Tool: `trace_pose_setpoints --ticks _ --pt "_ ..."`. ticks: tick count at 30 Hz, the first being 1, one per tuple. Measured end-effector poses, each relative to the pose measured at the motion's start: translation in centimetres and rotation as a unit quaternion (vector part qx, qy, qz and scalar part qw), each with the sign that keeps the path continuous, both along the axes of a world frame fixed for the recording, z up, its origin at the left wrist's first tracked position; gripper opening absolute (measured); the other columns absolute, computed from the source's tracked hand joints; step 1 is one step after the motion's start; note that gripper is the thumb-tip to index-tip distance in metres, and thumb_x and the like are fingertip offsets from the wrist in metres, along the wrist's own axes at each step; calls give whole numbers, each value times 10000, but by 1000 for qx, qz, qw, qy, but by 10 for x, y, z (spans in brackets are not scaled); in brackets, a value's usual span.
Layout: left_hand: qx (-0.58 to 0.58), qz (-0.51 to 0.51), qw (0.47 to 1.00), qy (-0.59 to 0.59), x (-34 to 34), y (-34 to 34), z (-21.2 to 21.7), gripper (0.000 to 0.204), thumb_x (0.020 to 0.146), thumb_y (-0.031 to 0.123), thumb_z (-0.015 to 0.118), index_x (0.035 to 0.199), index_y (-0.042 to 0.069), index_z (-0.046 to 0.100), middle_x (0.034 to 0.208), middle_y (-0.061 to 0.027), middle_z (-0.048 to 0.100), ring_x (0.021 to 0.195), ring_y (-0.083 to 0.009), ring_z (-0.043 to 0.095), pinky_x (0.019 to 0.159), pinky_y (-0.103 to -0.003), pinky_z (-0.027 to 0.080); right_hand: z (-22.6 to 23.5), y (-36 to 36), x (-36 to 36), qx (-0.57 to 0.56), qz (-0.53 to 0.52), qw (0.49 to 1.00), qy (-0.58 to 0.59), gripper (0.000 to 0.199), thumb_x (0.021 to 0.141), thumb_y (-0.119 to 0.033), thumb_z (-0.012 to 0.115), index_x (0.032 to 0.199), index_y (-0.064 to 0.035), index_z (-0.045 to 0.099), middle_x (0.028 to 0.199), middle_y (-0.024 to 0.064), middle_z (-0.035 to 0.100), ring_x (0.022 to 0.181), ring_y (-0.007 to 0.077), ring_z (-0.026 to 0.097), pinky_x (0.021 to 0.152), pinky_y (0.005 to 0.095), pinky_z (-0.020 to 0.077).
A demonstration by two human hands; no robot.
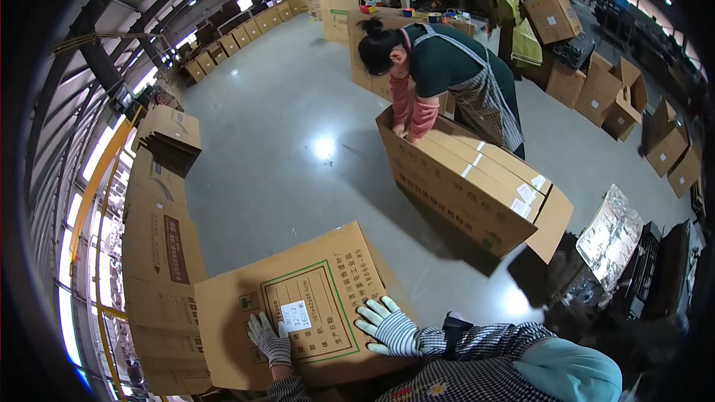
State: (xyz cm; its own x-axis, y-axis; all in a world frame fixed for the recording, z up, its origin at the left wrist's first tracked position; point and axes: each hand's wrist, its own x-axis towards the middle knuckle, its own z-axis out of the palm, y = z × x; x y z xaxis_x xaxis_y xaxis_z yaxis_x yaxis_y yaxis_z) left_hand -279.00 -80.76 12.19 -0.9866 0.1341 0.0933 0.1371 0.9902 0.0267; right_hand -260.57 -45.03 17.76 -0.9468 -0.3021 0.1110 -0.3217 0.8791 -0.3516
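A large brown cardboard box point(231, 305) with a green printed frame lies right in front of me. My left hand point(270, 340), in a striped grey and white glove, rests flat on its printed face with the fingers spread. The fingertips are beside a white paper label point(295, 314) bearing handwriting. My right hand point(390, 327), gloved alike, lies with spread fingers on the right part of the same face, across the green line. Neither hand holds anything.
Ahead to the right, a co-worker point(462, 67) bends with both hands inside a long open carton point(454, 186) holding packed boxes. Flattened cartons point(160, 253) stand along the left. More cartons point(596, 89) and a silvery sheet point(611, 234) are at the right.
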Motion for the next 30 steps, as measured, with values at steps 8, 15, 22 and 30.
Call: trace_pose_setpoints --ticks 8,15,22,30 --pt "2 3 1000 23 -2 1 0 717 942 372 616 1547 67 378 1638 -247 258 1503 -455 237 1241 -578 144 5 4 5 -13 9 1000 -25 677 965 -492 524 1482 -58 477 1568 194 399 1485 395 319 1217 599 198" --pt "9 13 1000 15 3 2 9 717 940 373 630 1537 55 391 1639 -229 268 1506 -440 238 1249 -567 124 8 3 7 -7 -13 999 -39 675 988 -504 486 1511 -78 452 1596 171 381 1494 383 315 1221 603 172" --pt "509 15 858 66 9 -62 3 480 1023 285 588 1404 -1 540 1481 -189 514 1375 -304 473 1118 -417 414 16 15 9 28 -90 994 -60 646 987 -500 483 1535 -159 438 1610 158 357 1488 408 290 1190 650 187" --pt "566 124 814 32 40 -175 0 522 1007 279 616 1438 1 519 1478 -164 530 1362 -282 494 1112 -390 428 8 83 44 11 -285 958 -9 671 894 -474 597 1455 -120 494 1511 226 412 1396 458 351 1150 633 228"
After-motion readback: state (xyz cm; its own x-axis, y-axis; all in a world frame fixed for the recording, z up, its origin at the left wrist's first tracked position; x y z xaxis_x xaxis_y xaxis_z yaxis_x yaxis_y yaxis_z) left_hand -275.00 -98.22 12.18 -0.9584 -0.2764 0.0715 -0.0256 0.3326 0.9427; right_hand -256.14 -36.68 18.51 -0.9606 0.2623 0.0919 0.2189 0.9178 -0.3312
